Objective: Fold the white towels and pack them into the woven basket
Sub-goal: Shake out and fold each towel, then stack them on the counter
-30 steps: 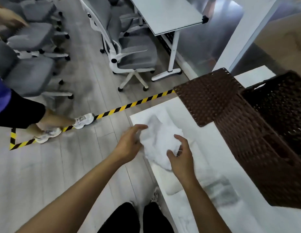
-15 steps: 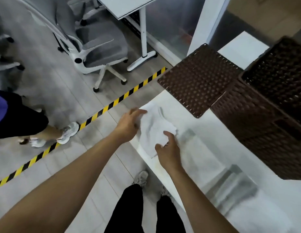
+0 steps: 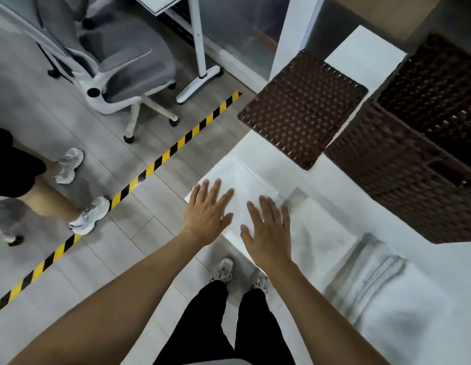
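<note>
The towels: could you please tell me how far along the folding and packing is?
Done: the lid is off the basket, and folded-looking towels lie on the table, though they are blurred. In hand: the left hand and right hand press flat on one towel. Left: folding it and packing; no towel shows in the visible part of the basket.

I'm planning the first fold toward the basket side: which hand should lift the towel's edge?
Probably the left hand: it lies flat at the white towel's outer edge, farthest from the woven basket. The right hand can press the middle.
</note>
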A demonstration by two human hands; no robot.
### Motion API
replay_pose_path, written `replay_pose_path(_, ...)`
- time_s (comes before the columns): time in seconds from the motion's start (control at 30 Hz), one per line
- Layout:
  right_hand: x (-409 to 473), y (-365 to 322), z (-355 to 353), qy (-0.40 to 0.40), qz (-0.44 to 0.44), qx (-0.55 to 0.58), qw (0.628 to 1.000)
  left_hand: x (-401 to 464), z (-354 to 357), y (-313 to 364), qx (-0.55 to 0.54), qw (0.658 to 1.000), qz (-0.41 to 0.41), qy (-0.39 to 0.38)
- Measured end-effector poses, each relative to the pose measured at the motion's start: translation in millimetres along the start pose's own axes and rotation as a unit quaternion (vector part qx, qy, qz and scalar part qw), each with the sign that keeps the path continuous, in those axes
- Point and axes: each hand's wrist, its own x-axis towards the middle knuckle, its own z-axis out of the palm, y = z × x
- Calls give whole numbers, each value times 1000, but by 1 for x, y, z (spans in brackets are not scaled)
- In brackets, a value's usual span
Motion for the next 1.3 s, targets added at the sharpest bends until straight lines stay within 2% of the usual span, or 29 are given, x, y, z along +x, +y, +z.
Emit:
replay_pose_path(0.1,0,1,11,-79,21,30,996,2,5,-6,-2,1000,7,-10)
replay_pose_path(0.27,1,-3,-1,-85,35,43,995,0,-8,-5,-17,1000,12,-19)
replay_pose_path(0.57,-19,13,-58,88,93,100,987,-19,-73,41,-87,976,129,150)
replay_pose_path(0.73,-53,39,-101,166,143,105,970,-30,-110,90,-103,951,211,201)
replay_pose_path(0.83,-80,59,-124,208,174,100,957,-39,-128,126,-108,933,266,216)
replay_pose_path(1.07,-164,122,-165,285,236,105,923,-75,-149,229,-114,905,337,232)
replay_pose_path(1.3,-288,191,-198,311,292,105,898,-134,-132,341,-136,901,367,187)
